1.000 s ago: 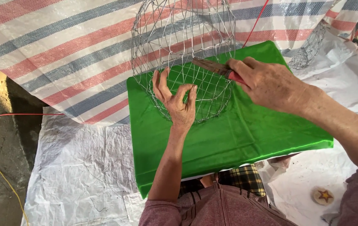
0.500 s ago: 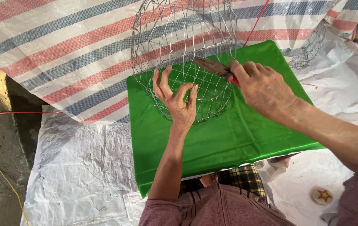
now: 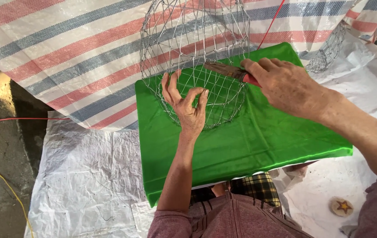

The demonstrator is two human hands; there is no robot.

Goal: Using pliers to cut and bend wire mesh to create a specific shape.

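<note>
1. Where crinkled white plastic sheeting (image 3: 82,176) covers the ground, 1 thin red cord (image 3: 21,119) crosses.
2. 1 left hand (image 3: 187,103), fingers spread wide, presses on 1 domed wire-mesh cage (image 3: 193,48) (silvery, open lattice) standing on 1 smooth green cloth (image 3: 250,145).
3. 1 right hand (image 3: 285,86) grips rusty red-handled pliers (image 3: 230,70) at the mesh.
4. 1 smaller wire mesh piece (image 3: 327,53) lies far right.

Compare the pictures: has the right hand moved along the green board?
Yes. The right hand with its red-handled pliers has slid slightly left over the green board.
</note>
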